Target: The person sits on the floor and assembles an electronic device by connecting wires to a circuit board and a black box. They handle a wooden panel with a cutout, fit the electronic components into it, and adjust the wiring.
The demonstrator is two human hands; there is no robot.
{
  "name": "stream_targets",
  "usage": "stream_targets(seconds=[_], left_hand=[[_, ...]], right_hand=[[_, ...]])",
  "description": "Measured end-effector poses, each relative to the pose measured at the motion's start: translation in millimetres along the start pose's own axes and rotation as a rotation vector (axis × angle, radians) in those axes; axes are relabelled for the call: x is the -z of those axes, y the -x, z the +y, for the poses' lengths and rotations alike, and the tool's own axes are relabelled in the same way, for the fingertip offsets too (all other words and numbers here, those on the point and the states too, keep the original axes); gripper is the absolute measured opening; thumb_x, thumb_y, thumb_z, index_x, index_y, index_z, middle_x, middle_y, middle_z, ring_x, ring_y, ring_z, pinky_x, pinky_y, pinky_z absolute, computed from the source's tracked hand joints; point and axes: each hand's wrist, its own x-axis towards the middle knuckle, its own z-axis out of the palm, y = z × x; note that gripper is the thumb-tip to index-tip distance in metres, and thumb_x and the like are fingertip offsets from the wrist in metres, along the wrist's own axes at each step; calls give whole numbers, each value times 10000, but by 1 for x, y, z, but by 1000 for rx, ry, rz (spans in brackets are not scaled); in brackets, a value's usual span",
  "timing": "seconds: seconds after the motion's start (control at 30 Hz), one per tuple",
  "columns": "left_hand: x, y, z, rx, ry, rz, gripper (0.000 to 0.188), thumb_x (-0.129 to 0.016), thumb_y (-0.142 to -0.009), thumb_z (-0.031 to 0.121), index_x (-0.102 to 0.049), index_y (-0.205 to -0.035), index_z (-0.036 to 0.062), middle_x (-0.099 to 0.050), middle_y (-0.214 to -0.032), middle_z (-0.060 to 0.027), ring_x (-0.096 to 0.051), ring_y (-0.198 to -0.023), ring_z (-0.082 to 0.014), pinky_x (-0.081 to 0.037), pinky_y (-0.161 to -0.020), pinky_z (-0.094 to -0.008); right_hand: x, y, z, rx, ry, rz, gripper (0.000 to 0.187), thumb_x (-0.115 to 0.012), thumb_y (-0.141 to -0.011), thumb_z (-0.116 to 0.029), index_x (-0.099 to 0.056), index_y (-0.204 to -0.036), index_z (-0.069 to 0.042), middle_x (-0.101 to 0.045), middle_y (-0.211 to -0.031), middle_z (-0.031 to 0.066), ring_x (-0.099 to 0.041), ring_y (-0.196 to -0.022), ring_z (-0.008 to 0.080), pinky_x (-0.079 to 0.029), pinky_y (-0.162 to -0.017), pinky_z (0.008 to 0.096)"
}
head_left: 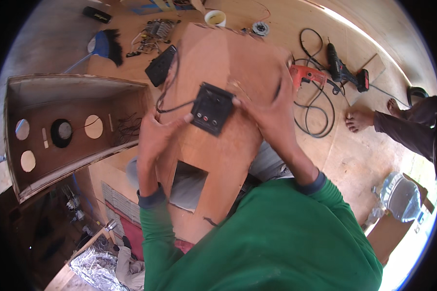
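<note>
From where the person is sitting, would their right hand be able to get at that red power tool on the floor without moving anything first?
Probably yes. The right hand is at the black square panel, and the red power tool lies just beyond it on the floor, with only loose black cable nearby and nothing covering it. The hand would have to let go of the panel.

You're holding a matt black plastic panel (211,108) against a smooth, matt plywood board (223,140). Left of that board, the open box (73,131) is rough-edged bare wood. Right of it, the orange tool (308,75) looks like glossy plastic.
</note>
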Motion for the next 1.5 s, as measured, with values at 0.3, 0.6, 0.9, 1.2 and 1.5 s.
stream_targets(seconds=[0.3, 0.6, 0.9, 1.2, 1.5], left_hand=[[28, 9, -10, 74, 402, -2, 597, -928, -954, 276, -677, -1397, -35, -786, -1278, -136, -762, -1095, -189, -609, -974, -342], [31, 10, -23, 19, 455, -15, 678, -931, -950, 300, -616, -1432, -58, -756, -1321, -148, -744, -1161, -204, -603, -1024, -375], [28, 26, 3, -178, 131, 296, 672, -1034, -811, 300, -703, -1272, -58, -819, -1163, -152, -760, -1053, -228, -604, -956, -379], [-1, 90, 47, 5, -177, 514, 744, -1089, -700, 347, -660, -1173, -36, -775, -1034, -192, -729, -1001, -270, -578, -907, -405], [-2, 111, 35, -94, -336, 416, 872, -1033, -677, 621, -621, -1111, -14, -721, -891, -199, -740, -833, -384, -567, -736, -467]], right_hand=[[-7, -47, -81, 13, -244, -133, 992, -974, -777, -206, -476, -1621, -55, -552, -1520, 294, -631, -1353, 488, -526, -1158, 481], [-5, -39, -99, 112, -72, -51, 861, -948, -823, -151, -504, -1558, -76, -488, -1335, 268, -700, -1075, 518, -582, -917, 541], [-16, -26, -69, 48, -176, 96, 1168, -973, -828, -170, -241, -1705, 76, -488, -1636, 262, -536, -1514, 357, -430, -1268, 443], [9, 18, -37, -331, -835, -297, 992, -999, -848, -165, -362, -1585, 25, -542, -1557, 184, -572, -1454, 293, -450, -1246, 428], [8, 43, -22, -467, -684, -395, 943, -992, -865, -164, -386, -1560, 33, -566, -1521, 185, -589, -1429, 269, -515, -1188, 409]])
